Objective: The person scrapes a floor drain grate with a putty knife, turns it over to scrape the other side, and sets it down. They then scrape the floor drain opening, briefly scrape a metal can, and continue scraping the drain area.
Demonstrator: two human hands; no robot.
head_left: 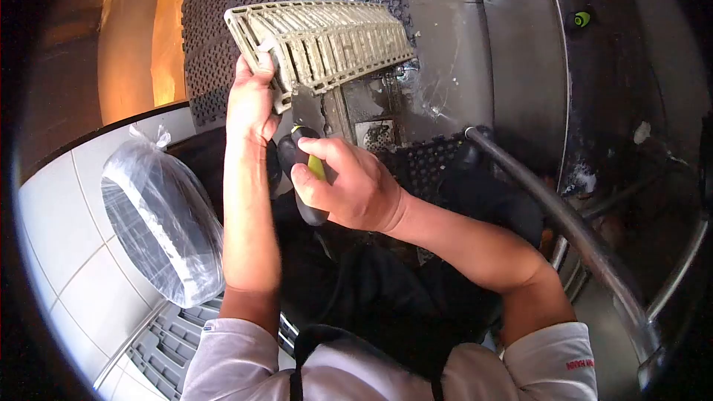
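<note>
A long beige slotted plastic grate [334,41], grimy between its slats, is held up and tilted by my left hand [252,100], which grips its near left end. My right hand [353,186] is closed round a hand tool with a black and lime-green handle [315,167]. This handle points up toward the grate's lower left corner, just below it. What sort of working end the tool has, I cannot tell. Below the grate, a square floor drain opening [377,136] shows in the wet floor.
Black perforated rubber matting [245,44] covers the floor beyond. To the left, a bundle in clear plastic wrap [160,215] stands by white tiles [82,267], with grey slotted plastic [160,356] lower down. A metal pipe frame [557,208] slants across the right side. Farther right lies a small lime-green item [581,19].
</note>
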